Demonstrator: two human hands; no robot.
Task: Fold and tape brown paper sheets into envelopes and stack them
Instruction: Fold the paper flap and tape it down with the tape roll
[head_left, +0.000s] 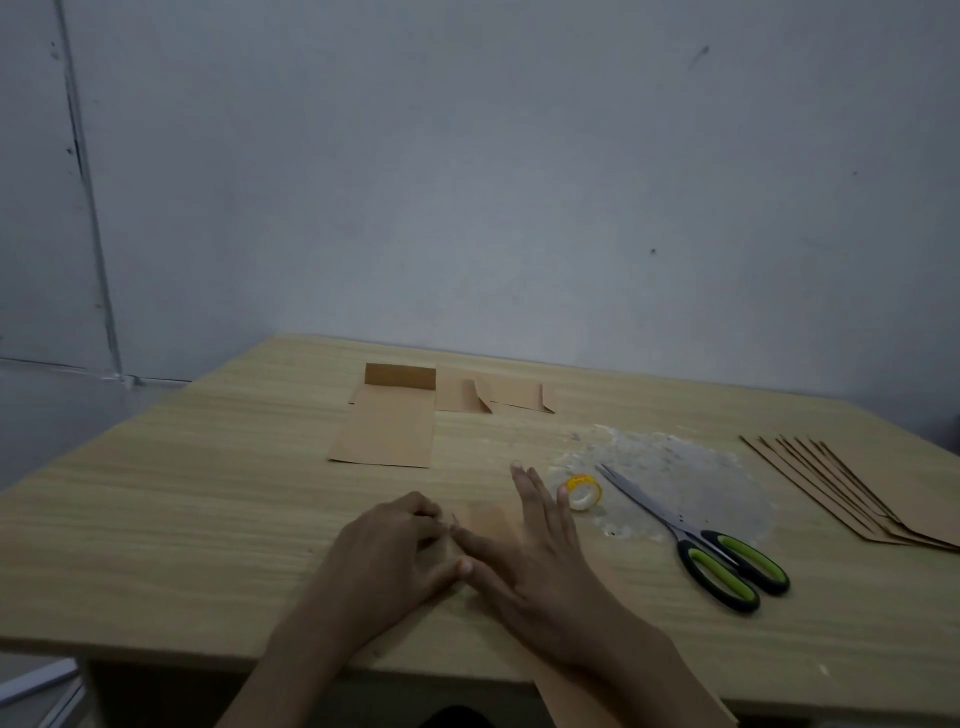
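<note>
A brown paper sheet (485, 522) lies at the table's near edge, mostly hidden under my hands, with its lower end hanging over the edge. My right hand (524, 551) rests flat on it with fingers spread. My left hand (389, 551) sits beside it with fingers curled, pinching at the sheet's left edge. A folded envelope (387, 428) with its flap up lies further back. Behind it are more folded pieces (493, 395). A small roll of clear tape (583, 491) with a yellow core lies just right of my right fingertips.
Scissors (722, 551) with green and black handles lie to the right on the wooden table (182, 493). A fanned stack of flat brown sheets (852, 488) lies at the far right. A whitish smeared patch (675, 467) marks the tabletop. A grey wall stands behind.
</note>
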